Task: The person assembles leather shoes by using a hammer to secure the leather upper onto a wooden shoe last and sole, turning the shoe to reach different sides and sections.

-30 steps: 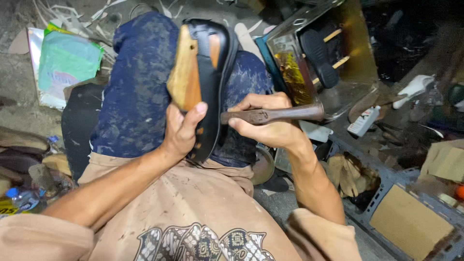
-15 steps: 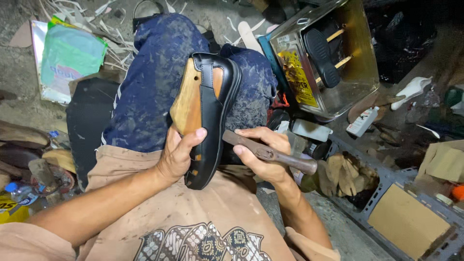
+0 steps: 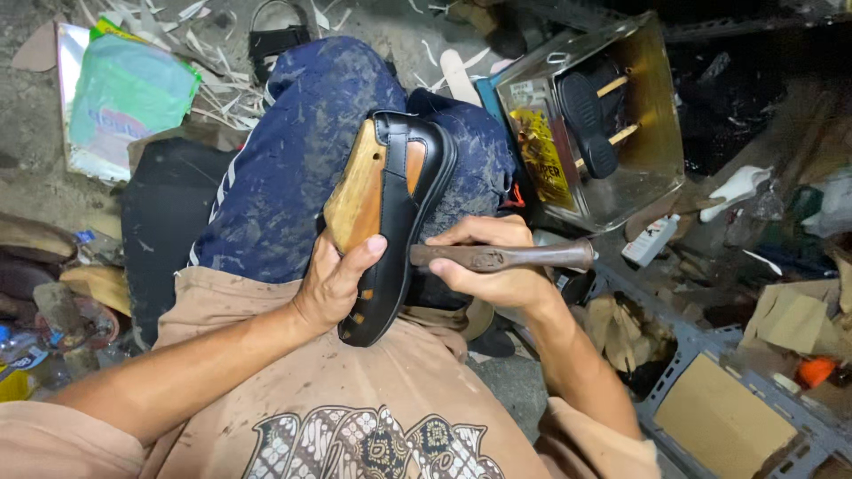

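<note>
The left hand (image 3: pixel 342 279) clasps the black shoe (image 3: pixel 399 222) on its wooden last (image 3: pixel 355 191), long axis running up the knee. Just right of the shoe, the right hand (image 3: pixel 493 266) grips a hammer handle (image 3: pixel 501 257) pointing sideways away from it.

Two hands are showing: the left hand (image 3: pixel 333 279) and the right hand (image 3: pixel 493 266). One black shoe (image 3: pixel 399 222) is sitting over one wooden last (image 3: pixel 357 188). One brown tool handle (image 3: pixel 506 257) is showing. One metal tin (image 3: pixel 661 133) is holding one black sole (image 3: pixel 586 120) on two wooden sticks (image 3: pixel 621 133). One green plastic bag (image 3: pixel 124 98) is lying on the floor.
</note>
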